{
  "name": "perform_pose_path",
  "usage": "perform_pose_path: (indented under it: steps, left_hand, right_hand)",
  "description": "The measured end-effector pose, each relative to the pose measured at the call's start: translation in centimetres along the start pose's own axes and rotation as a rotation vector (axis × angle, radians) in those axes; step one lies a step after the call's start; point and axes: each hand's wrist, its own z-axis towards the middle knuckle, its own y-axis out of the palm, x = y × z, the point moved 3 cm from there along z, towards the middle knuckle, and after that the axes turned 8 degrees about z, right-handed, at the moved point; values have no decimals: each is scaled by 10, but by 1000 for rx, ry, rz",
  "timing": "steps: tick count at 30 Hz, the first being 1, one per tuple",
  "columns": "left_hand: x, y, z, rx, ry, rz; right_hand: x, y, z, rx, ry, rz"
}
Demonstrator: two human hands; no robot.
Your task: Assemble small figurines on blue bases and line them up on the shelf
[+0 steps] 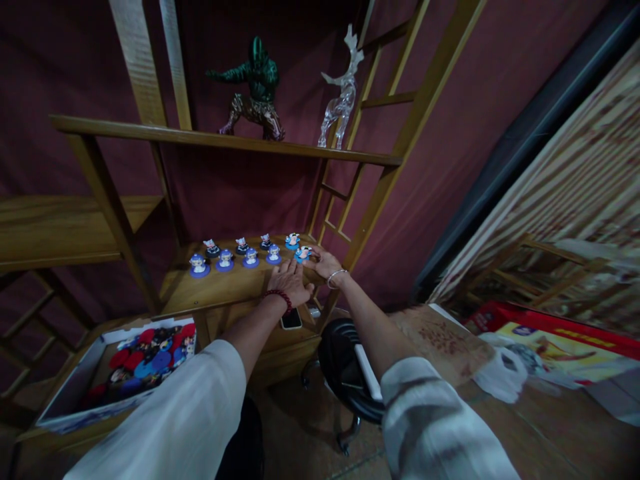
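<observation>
Small toy figurines stand in two rows on the lower wooden shelf (215, 289). Several figurines with purple bases, such as the leftmost purple figurine (199, 265), form the front row. Behind them are three dark-based figurines, one being the middle dark figurine (242, 246). At the right end stands a light-blue-based figurine (293, 241), with another blue figurine (303, 253) in front. My right hand (325, 264) has its fingers and thumb closed at that front blue figurine's right side. Just left of it, my left hand (290, 283) lies with fingers stretched out, fingertips close to the same figurine.
An open box (75, 380) of figurines sits at lower left. A phone (291, 319) lies below my left hand. A black stool (345, 373) stands underneath. Above are a dark green statue (257, 83) and a clear deer ornament (343, 93) on the upper shelf (200, 137).
</observation>
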Motion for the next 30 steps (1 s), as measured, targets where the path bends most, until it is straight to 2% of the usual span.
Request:
perform_pose_path:
  steps: [6,18,24,30]
  left_hand:
    - [0,0,0,-44,9,-3]
    - [1,-2,-1,-8,-5,-50]
    - [0,-4,-7,75,22,-63]
    - [1,-6,-18,124,50,-47]
  right_hand:
    - [-4,-1,-3,19,25,-39]
    - [-7,-3,-5,44,-10,-171]
    - [-9,-5,-14,39,-42,-278]
    - [-7,-5,-23,95,-36,-270]
